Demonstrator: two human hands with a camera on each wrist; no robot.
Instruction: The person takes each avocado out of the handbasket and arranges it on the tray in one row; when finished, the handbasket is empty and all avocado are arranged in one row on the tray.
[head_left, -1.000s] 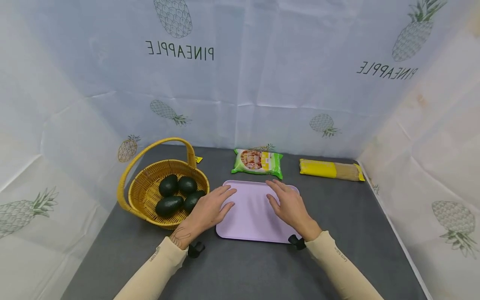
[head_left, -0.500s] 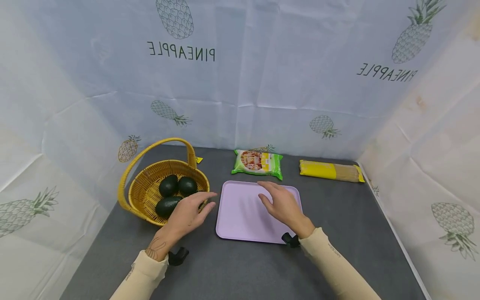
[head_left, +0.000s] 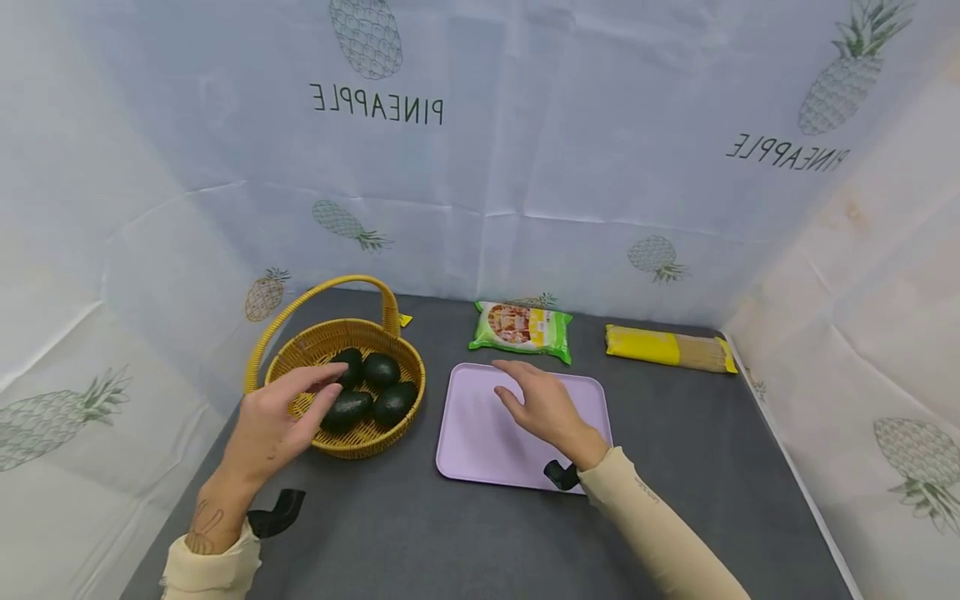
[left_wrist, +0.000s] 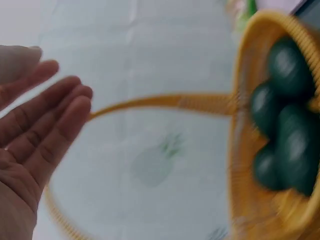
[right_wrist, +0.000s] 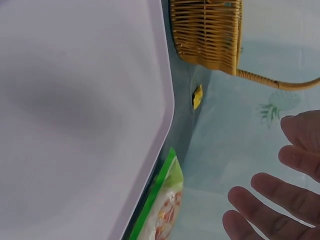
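Observation:
My left hand hovers at the near left side of a yellow wicker basket, fingers loosely bent and holding nothing. Several dark green avocados lie in that basket, and the hand hides part of its left rim and handle. In the left wrist view the fingers are apart from the basket's handle. Over a flat lilac tray hangs my right hand, its fingers spread and relaxed with nothing in them. The right wrist view shows the tray bare beneath.
Behind the tray lies a green and white food packet. A yellow packet of what looks like dry noodles is at the back right. A small yellow object shows behind the basket. Pineapple-print cloth walls the grey table.
My left hand has moved left, from the tray's left edge across the front of the basket. The right hand has shifted slightly left over the tray. The basket and packets stay put.

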